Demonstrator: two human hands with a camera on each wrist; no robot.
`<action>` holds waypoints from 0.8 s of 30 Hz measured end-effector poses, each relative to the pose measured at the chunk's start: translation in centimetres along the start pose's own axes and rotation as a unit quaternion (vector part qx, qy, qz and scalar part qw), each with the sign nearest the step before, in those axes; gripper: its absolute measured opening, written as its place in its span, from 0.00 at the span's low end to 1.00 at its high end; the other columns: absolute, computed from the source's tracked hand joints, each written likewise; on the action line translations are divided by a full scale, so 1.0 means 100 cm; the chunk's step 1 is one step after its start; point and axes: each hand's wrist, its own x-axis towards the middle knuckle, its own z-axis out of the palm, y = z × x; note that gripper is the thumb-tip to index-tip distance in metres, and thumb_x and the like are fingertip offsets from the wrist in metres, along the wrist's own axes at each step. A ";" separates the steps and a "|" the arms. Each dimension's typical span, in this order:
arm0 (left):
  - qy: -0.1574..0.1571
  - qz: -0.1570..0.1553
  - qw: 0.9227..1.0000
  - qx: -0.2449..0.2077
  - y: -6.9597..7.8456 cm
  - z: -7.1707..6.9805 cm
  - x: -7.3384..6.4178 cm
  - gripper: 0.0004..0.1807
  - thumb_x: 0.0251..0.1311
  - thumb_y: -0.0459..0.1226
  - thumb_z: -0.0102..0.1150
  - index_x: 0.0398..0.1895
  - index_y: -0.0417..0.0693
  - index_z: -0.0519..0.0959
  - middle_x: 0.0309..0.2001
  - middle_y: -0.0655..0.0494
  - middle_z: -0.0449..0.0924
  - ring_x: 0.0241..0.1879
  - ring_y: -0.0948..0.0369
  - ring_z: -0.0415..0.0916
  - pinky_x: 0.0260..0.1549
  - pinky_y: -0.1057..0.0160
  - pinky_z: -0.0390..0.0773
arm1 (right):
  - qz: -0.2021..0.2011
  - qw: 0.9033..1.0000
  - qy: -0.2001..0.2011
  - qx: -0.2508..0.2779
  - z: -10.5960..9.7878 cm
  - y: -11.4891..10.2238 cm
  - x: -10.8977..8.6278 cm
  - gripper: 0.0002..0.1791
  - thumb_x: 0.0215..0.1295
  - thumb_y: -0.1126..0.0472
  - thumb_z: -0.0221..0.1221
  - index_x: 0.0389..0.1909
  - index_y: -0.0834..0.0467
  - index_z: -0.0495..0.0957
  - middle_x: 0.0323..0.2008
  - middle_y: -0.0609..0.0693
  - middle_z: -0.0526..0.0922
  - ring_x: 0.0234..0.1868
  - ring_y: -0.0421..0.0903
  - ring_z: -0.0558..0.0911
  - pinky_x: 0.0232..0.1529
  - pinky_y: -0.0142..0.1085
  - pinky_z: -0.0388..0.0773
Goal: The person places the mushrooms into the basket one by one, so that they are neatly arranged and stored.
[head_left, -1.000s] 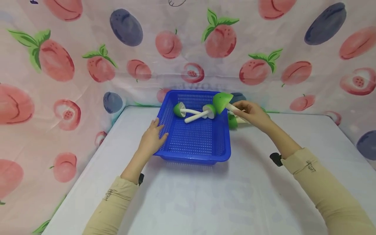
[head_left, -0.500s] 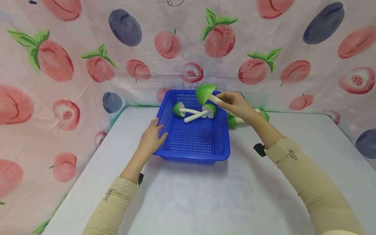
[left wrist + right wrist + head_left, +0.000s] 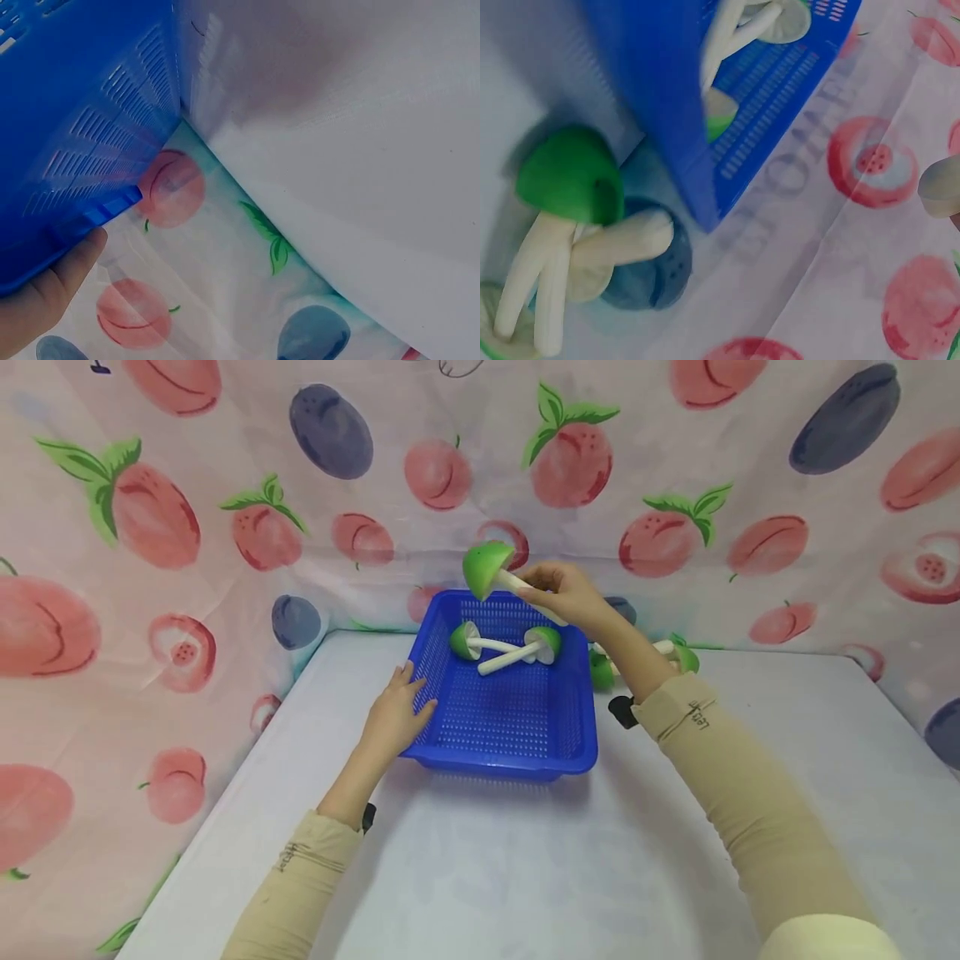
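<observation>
My right hand [image 3: 562, 593] grips the white stem of a toy mushroom [image 3: 486, 568] with a green cap, held above the far part of the blue basket [image 3: 502, 762]. The cap points left, and the stem's end [image 3: 939, 187] shows at the right edge of the right wrist view. My left hand [image 3: 390, 718] rests on the basket's left rim, fingers fairly straight and thumb spread over the inside. In the left wrist view a finger [image 3: 79, 259] touches the rim from outside. Inside the basket, a mushroom [image 3: 463, 641] and another mushroom [image 3: 543, 644] lie with stems crossing.
Several more green-capped mushrooms [image 3: 570, 176] lie in a pile on the white table [image 3: 525, 877] just right of the basket, partly behind my right forearm. A fruit-print cloth [image 3: 360, 610] hangs behind the table and along its left side.
My right hand has moved left and up with the mushroom, from the basket's right rim to above its far side. The left hand stays on the rim.
</observation>
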 end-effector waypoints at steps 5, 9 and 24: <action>0.006 0.004 1.000 0.000 0.000 0.000 -0.001 0.26 0.63 0.42 0.55 0.59 0.32 0.71 0.70 0.35 0.55 0.71 0.42 0.51 0.65 0.43 0.61 | -0.011 0.997 0.014 0.077 0.019 -0.004 0.011 0.15 0.66 0.63 0.56 0.50 0.67 0.76 0.37 0.48 0.81 0.37 0.37 0.78 0.43 0.27 0.76; 0.008 0.006 1.000 -0.001 0.000 0.000 -0.001 0.26 0.63 0.41 0.55 0.59 0.32 0.71 0.69 0.35 0.55 0.71 0.42 0.51 0.65 0.43 0.61 | 0.003 0.991 0.020 0.134 0.034 -0.005 0.015 0.15 0.66 0.65 0.55 0.51 0.66 0.75 0.35 0.39 0.79 0.40 0.37 0.78 0.46 0.29 0.75; -0.004 -0.006 1.000 -0.002 0.000 -0.001 0.000 0.27 0.64 0.42 0.54 0.61 0.32 0.70 0.70 0.35 0.54 0.72 0.42 0.49 0.66 0.43 0.59 | -0.002 0.992 0.004 0.130 0.082 0.029 0.038 0.17 0.66 0.65 0.55 0.53 0.70 0.73 0.43 0.59 0.80 0.37 0.39 0.77 0.45 0.33 0.75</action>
